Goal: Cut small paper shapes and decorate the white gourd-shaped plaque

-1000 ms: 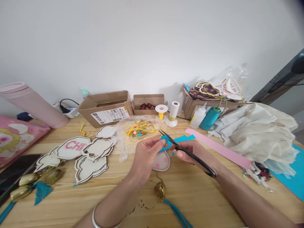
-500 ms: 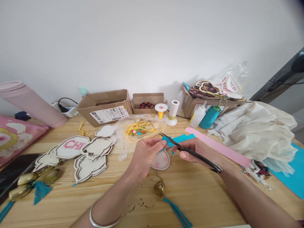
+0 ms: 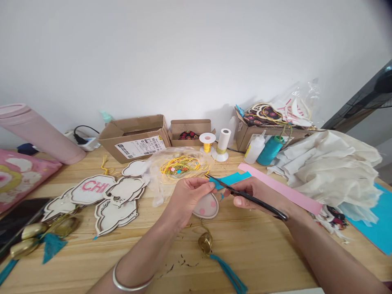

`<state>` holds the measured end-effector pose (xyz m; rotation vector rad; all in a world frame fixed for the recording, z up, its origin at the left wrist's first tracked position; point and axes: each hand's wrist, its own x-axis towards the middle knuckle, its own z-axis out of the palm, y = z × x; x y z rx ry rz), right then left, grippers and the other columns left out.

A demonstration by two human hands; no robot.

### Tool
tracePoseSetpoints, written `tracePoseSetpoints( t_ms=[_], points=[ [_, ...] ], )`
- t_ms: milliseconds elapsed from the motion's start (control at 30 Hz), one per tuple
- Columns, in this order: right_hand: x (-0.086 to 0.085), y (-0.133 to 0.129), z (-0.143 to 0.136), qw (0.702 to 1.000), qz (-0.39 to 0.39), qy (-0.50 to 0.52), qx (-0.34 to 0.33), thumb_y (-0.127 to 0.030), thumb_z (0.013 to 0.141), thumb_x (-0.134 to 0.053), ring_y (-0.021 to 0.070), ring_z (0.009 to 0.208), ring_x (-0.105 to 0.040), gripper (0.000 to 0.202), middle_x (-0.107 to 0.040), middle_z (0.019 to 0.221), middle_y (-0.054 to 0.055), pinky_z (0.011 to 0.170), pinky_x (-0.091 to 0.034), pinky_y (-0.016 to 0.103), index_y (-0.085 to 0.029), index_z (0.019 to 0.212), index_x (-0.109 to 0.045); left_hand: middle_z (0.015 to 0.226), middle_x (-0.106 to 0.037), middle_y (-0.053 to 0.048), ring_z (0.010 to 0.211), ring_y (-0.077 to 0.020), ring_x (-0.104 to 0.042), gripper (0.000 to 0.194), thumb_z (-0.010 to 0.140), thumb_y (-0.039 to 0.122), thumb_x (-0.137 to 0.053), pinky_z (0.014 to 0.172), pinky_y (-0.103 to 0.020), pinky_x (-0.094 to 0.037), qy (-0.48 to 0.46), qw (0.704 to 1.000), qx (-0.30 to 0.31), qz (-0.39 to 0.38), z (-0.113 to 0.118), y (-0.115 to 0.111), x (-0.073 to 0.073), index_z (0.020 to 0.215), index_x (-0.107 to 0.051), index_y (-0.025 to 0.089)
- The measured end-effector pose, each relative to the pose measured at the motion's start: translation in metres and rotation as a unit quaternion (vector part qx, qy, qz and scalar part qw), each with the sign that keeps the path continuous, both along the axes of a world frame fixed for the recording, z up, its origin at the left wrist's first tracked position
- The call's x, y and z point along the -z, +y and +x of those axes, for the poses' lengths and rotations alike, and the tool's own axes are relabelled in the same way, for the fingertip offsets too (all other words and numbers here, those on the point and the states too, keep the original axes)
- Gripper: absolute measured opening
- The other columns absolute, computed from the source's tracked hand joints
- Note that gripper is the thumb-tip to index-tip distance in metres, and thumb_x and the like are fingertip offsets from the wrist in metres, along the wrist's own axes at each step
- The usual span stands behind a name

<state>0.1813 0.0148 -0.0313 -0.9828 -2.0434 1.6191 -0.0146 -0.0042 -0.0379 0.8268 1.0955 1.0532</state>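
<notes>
A: Why's the left hand point(image 3: 191, 198) so near the scissors point(image 3: 257, 202)?

B: Thumb and fingers pinch the blue strip point(image 3: 235, 179) beside the blades. Probably steadies it.

A: Right hand point(image 3: 259, 195)?

B: Fingers wrapped round the scissors, blades across the strip; can't tell if they bite. Strip's raised between the hands, near the dotted ornament point(image 3: 207, 206), likely for blade clearance.

Well left of the left hand point(image 3: 190, 200), a pink tumbler point(image 3: 43, 134) and a black device point(image 3: 23, 214); beyond that hand, an open cardboard box point(image 3: 112, 150).
</notes>
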Motion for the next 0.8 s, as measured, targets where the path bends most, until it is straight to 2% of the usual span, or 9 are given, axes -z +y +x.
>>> tracePoseSetpoints(
  t_ms=[267,433,600,800],
  points=[
    [0.0,-0.002,-0.005,0.999,-0.004,0.054,0.007,-0.058,0.072,-0.055,0.0066,0.052,-0.022,0.048,-0.031,0.06,-0.004,0.045,-0.016,0.021,-0.012,0.082,-0.063,0.063,-0.069,0.0,0.06,-0.0086,-0.058,0.009,0.062,0.025,-0.073,0.064,-0.019,-0.044,-0.049,0.999,0.005,0.003,-0.001,0.0,0.004,0.065,-0.071,0.017],
    [0.001,-0.008,-0.019,0.992,-0.013,0.113,0.058,-0.059,0.072,-0.055,0.006,0.049,-0.019,0.05,-0.029,0.058,-0.005,0.044,-0.017,0.021,-0.012,0.085,-0.063,0.067,-0.07,-0.002,0.067,-0.0107,-0.061,0.007,0.067,0.023,-0.07,0.073,-0.022,-0.045,-0.114,0.993,-0.028,0.026,0.008,-0.003,-0.001,0.069,-0.071,0.016],
    [0.011,-0.016,-0.033,0.976,-0.06,0.168,0.125,-0.059,0.07,-0.057,0.0048,0.043,-0.018,0.05,-0.028,0.055,-0.006,0.039,-0.015,0.021,-0.013,0.089,-0.061,0.062,-0.068,-0.001,0.065,-0.0118,-0.061,0.009,0.068,0.025,-0.069,0.072,-0.024,-0.045,-0.129,0.988,-0.074,0.03,0.017,-0.008,-0.005,0.066,-0.07,0.016],
    [0.024,-0.023,-0.045,0.953,-0.114,0.225,0.166,-0.057,0.071,-0.058,0.0038,0.042,-0.014,0.046,-0.024,0.052,-0.008,0.037,-0.01,0.02,-0.013,0.085,-0.055,0.06,-0.067,-0.001,0.063,-0.0106,-0.058,0.01,0.063,0.025,-0.072,0.072,-0.025,-0.044,-0.132,0.982,-0.132,-0.004,0.024,-0.008,-0.006,0.062,-0.069,0.015]
  ],
)
